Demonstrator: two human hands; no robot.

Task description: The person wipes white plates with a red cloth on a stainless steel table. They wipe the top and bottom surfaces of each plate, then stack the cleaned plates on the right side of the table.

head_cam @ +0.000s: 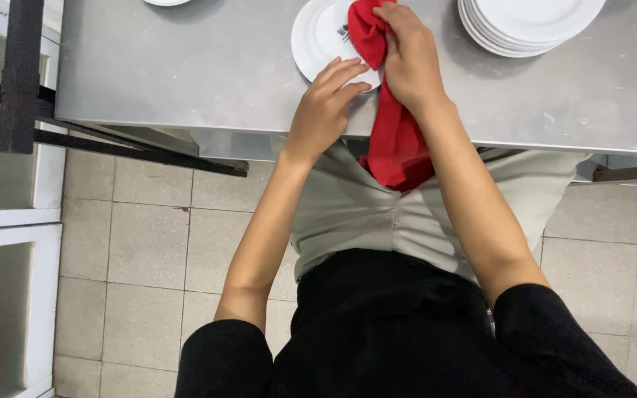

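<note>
The right hand (407, 55) is clutching a red cloth (394, 140) against a white plate (317, 38) while the left hand (326, 103), fingers flat, is pressing the plate's rim on the steel table (186, 66).

light: we see even, soft daylight | shadows: faint, under the hands on the steel table (186, 66) | glare: mild sheen on steel | focus: sharp, slight blur at fingertips

Left hand (326, 103) flat, fingers extended; right hand (407, 59) in closed grip.
</note>
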